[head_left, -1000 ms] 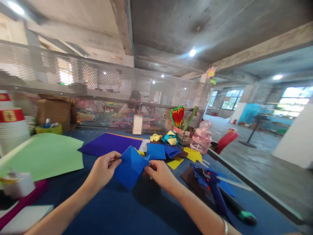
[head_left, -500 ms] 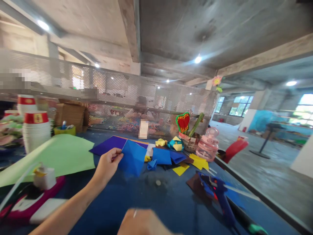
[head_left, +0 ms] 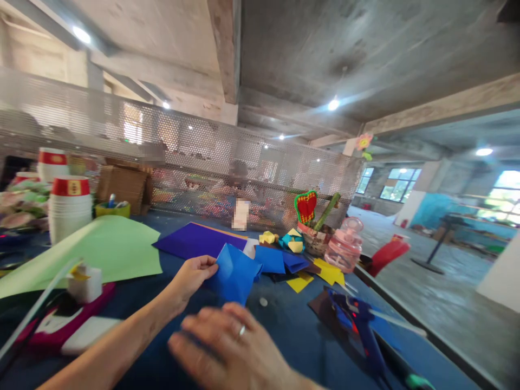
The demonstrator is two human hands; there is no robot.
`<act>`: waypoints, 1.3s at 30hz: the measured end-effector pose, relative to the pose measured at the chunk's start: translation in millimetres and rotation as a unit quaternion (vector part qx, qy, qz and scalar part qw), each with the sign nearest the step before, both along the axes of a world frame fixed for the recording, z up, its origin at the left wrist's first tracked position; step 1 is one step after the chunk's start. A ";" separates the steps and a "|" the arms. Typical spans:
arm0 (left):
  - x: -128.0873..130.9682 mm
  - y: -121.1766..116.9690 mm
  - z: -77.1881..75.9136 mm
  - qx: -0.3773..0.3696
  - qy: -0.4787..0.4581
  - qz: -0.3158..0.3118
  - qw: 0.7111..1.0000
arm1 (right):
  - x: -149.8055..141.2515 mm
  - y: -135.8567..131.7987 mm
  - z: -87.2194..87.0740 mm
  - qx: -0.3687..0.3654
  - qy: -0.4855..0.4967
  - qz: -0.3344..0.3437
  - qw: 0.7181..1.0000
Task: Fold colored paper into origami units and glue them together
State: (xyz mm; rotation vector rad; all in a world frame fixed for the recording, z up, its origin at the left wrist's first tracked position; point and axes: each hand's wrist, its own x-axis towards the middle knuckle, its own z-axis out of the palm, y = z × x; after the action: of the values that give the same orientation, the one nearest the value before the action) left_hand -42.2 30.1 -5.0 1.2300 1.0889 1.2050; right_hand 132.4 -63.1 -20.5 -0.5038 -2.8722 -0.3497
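My left hand pinches the left edge of a creased sheet of blue paper and holds it up over the dark blue table. Below the sheet is my right hand, back up, a ring on one finger. Its fingers are stretched out, somewhat blurred, with nothing in them. Behind the held sheet lie more blue paper, yellow paper pieces and a purple sheet. A folded blue and yellow paper piece sits farther back.
To the right lies a blue glue gun. A pink bottle stands near a basket. Left are a pale green sheet, stacked paper cups and a power strip. A perforated metal screen runs along the back.
My right hand has come up into view from the bottom edge, its fingers now extended. My left hand and the blue sheet have shifted slightly right and down. The view has turned slightly.
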 end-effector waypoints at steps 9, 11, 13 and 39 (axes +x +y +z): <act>12.2 -18.5 3.2 -0.131 0.056 -0.120 0.982 | 68.4 56.3 24.1 0.109 0.098 -0.050 0.988; 13.3 -18.6 2.4 -0.124 0.120 -0.119 0.978 | 70.0 57.0 16.1 0.104 0.104 -0.029 0.989; 14.0 -18.0 -0.4 -0.120 0.147 -0.125 0.974 | 68.3 54.1 10.0 0.078 0.101 -0.029 0.991; 13.5 -77.4 -8.2 0.339 0.629 0.050 0.698 | 70.3 30.9 8.6 -0.072 0.101 -0.029 0.992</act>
State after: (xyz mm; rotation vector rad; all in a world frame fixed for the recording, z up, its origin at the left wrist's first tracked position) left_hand -28.7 -47.3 -13.1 2.8285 1.7120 0.7091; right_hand 202.7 -32.2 -11.9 -0.6116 -2.7018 -0.0941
